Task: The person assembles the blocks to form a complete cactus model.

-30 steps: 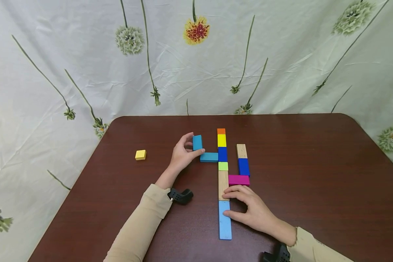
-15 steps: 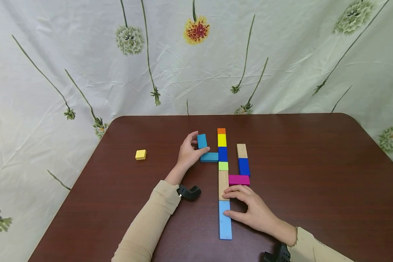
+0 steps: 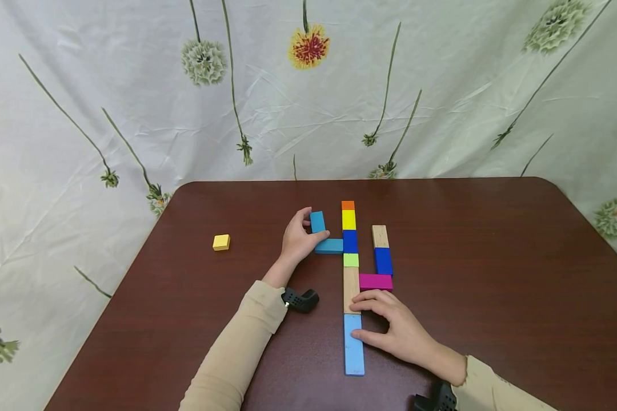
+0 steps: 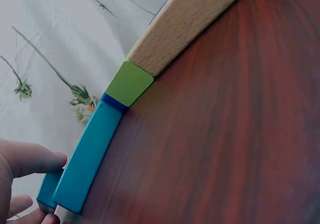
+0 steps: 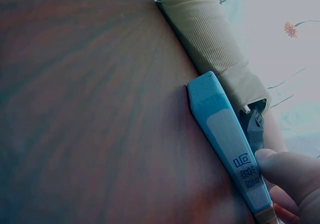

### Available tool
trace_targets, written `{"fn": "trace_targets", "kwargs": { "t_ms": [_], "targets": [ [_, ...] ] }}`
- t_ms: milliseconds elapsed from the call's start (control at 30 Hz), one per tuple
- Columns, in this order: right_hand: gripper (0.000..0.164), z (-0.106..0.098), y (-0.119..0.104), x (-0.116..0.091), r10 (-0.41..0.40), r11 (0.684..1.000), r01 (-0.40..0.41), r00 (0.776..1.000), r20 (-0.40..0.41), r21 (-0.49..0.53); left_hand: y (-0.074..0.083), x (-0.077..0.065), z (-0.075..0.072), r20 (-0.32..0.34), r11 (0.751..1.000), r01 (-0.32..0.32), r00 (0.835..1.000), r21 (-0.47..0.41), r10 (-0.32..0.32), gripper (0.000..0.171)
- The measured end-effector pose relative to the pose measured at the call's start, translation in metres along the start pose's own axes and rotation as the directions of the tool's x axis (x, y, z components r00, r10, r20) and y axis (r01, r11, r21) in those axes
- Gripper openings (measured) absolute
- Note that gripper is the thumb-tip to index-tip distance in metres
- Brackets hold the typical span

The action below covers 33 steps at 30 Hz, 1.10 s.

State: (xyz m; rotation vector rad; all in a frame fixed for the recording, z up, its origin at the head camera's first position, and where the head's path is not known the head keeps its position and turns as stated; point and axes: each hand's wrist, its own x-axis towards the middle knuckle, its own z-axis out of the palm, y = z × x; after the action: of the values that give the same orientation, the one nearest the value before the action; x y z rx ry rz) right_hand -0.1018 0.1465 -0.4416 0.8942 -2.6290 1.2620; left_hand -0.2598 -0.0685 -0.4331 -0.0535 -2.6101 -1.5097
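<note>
My left hand [image 3: 298,237] pinches a small blue block [image 3: 317,221] between thumb and fingers. This block stands at the far side of the left end of a blue crossbar block [image 3: 329,246]; in the left wrist view the held block [image 4: 49,188] sits close against that crossbar's end. The crossbar meets a dark blue block [image 3: 349,241] in a central column. My right hand [image 3: 391,328] rests at the column's near part, fingertips on a plain wooden block [image 3: 351,285] and thumb on the edge of a long light blue block [image 3: 354,348].
The column continues with lime green [image 3: 351,260], yellow [image 3: 348,220] and orange [image 3: 348,205] blocks. On its right a magenta block [image 3: 376,282] joins a dark blue block [image 3: 383,261] and a wooden block [image 3: 380,236]. A yellow cube [image 3: 221,242] lies apart at left on the brown table [image 3: 493,274].
My left hand has moved right with the small blue block, bringing it over the crossbar's left end, then almost stopped. The right hand has stayed in place.
</note>
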Motion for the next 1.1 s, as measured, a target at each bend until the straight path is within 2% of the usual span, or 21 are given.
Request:
{"fn": "trace_targets", "kwargs": {
  "t_ms": [767, 1100],
  "targets": [
    [0.035, 0.0008, 0.0005, -0.0004, -0.017, 1.000, 0.017, 1.000, -0.010, -0.005, -0.0004, 0.0007, -0.0008, 0.021, 1.000, 0.001, 1.000, 0.030, -0.001, 0.068],
    [0.035, 0.0012, 0.0012, -0.0005, -0.031, 1.000, 0.031, 0.999, -0.015, 0.002, -0.0026, 0.0030, -0.0022, 0.019, 0.999, -0.012, 1.000, 0.033, 0.011, 0.051]
  ]
}}
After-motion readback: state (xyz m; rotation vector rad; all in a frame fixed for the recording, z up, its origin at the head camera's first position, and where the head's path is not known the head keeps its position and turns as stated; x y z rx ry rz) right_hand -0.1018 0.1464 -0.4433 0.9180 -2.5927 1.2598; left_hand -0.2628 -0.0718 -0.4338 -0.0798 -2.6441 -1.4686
